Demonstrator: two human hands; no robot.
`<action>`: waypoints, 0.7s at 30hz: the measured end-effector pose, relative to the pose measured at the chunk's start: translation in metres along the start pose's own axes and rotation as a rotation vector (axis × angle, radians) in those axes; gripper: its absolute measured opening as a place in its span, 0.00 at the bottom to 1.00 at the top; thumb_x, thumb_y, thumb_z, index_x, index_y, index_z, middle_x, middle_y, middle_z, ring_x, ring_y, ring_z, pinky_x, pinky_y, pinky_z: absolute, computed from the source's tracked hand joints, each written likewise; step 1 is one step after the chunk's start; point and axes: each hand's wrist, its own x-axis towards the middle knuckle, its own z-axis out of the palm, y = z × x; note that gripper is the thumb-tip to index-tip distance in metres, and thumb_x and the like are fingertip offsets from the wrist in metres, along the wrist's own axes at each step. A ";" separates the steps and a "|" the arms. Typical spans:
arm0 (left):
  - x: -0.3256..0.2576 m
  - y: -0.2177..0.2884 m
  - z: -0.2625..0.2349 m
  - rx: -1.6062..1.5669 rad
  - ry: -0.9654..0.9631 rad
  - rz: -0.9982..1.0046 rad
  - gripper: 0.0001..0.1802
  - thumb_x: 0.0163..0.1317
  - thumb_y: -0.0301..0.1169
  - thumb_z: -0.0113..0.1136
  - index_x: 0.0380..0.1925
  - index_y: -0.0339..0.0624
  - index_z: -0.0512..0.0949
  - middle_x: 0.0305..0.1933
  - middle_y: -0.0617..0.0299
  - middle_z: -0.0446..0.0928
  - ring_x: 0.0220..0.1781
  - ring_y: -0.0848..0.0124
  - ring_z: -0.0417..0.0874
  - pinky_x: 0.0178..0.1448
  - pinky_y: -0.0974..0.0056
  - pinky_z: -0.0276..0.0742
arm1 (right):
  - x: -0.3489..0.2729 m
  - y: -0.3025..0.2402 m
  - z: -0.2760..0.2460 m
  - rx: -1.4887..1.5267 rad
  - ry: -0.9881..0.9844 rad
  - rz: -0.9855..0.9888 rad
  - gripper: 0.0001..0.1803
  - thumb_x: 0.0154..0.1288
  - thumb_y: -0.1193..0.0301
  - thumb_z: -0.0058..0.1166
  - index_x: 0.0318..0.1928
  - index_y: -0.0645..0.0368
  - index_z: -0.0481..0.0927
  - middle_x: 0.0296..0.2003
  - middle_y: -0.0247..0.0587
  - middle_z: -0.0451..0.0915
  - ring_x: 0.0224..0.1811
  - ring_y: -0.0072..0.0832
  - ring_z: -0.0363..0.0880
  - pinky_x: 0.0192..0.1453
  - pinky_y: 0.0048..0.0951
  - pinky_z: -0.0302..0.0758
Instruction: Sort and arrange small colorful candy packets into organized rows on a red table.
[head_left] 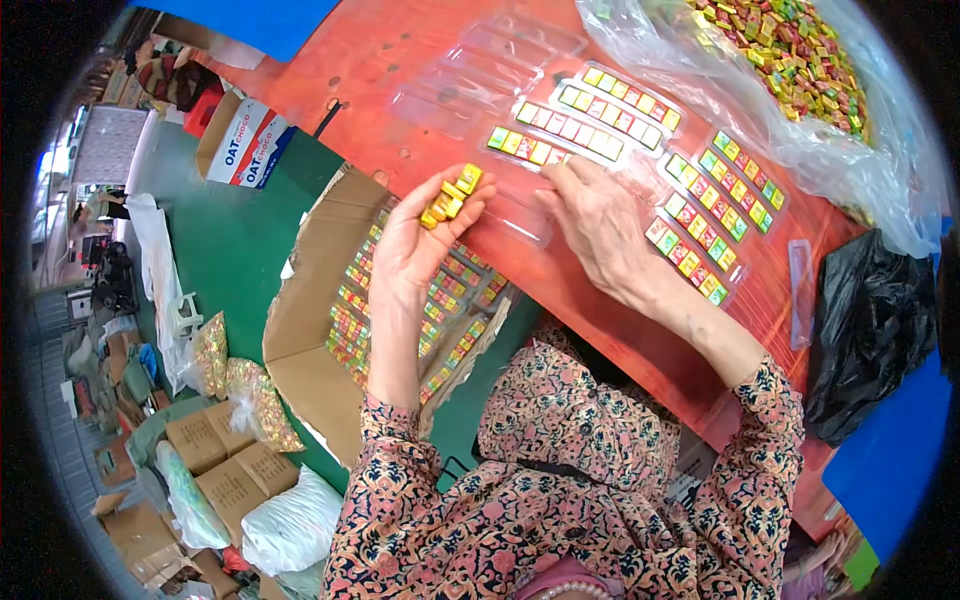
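We're well into it, we'd say. Left hand, mid-frame, has its grip pinched on a short stack of candies. Right hand lies flat with fingers spread, pressing the half-filled tray just above it on the red surface. About 5 filled trays sit center-right, and more are packed in the box lower left. Empty trays up top and a big bag of loose candy, upper right, are left.
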 end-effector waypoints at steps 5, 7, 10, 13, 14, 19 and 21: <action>-0.001 -0.018 0.008 0.105 -0.019 0.006 0.15 0.60 0.29 0.51 0.44 0.30 0.72 0.44 0.50 0.75 0.46 0.60 0.78 0.50 0.57 0.77 | 0.016 -0.021 0.014 0.289 0.097 0.036 0.09 0.53 0.74 0.54 0.36 0.63 0.75 0.28 0.46 0.70 0.29 0.40 0.73 0.31 0.34 0.70; -0.003 -0.022 0.015 0.152 -0.002 0.054 0.13 0.59 0.28 0.53 0.43 0.32 0.73 0.40 0.55 0.76 0.43 0.66 0.79 0.45 0.59 0.79 | 0.022 -0.018 0.018 0.244 0.116 -0.015 0.09 0.53 0.74 0.54 0.35 0.65 0.75 0.28 0.43 0.72 0.27 0.35 0.74 0.28 0.30 0.70; -0.004 -0.019 0.016 0.204 0.009 0.030 0.13 0.60 0.28 0.53 0.43 0.32 0.73 0.40 0.53 0.76 0.40 0.65 0.80 0.41 0.63 0.80 | 0.020 -0.015 0.016 0.580 -0.028 0.234 0.07 0.52 0.76 0.55 0.33 0.65 0.75 0.26 0.40 0.75 0.24 0.25 0.74 0.26 0.25 0.69; -0.006 -0.011 0.012 0.268 -0.002 0.019 0.14 0.59 0.29 0.53 0.43 0.31 0.72 0.39 0.51 0.77 0.36 0.66 0.81 0.38 0.67 0.80 | 0.018 -0.008 0.013 0.649 0.011 0.356 0.06 0.51 0.77 0.55 0.31 0.64 0.76 0.24 0.36 0.76 0.24 0.18 0.73 0.24 0.21 0.68; -0.006 -0.009 0.010 0.262 0.000 0.015 0.14 0.59 0.29 0.53 0.43 0.31 0.72 0.39 0.51 0.77 0.36 0.66 0.81 0.38 0.67 0.80 | 0.017 -0.005 0.011 0.647 0.006 0.361 0.06 0.51 0.77 0.55 0.31 0.64 0.76 0.24 0.36 0.76 0.24 0.18 0.73 0.24 0.21 0.68; -0.005 -0.002 0.006 0.639 0.092 0.224 0.15 0.58 0.29 0.53 0.43 0.30 0.72 0.34 0.52 0.78 0.29 0.73 0.79 0.30 0.73 0.75 | 0.010 -0.004 0.014 0.378 -0.079 0.283 0.05 0.50 0.76 0.56 0.29 0.63 0.77 0.23 0.41 0.76 0.24 0.25 0.74 0.28 0.26 0.70; -0.004 -0.004 0.013 0.971 0.168 0.292 0.15 0.55 0.28 0.55 0.41 0.31 0.74 0.28 0.57 0.78 0.23 0.78 0.74 0.24 0.75 0.67 | 0.005 -0.005 0.014 0.181 -0.084 0.148 0.05 0.47 0.77 0.56 0.27 0.64 0.76 0.23 0.45 0.75 0.28 0.38 0.75 0.31 0.34 0.71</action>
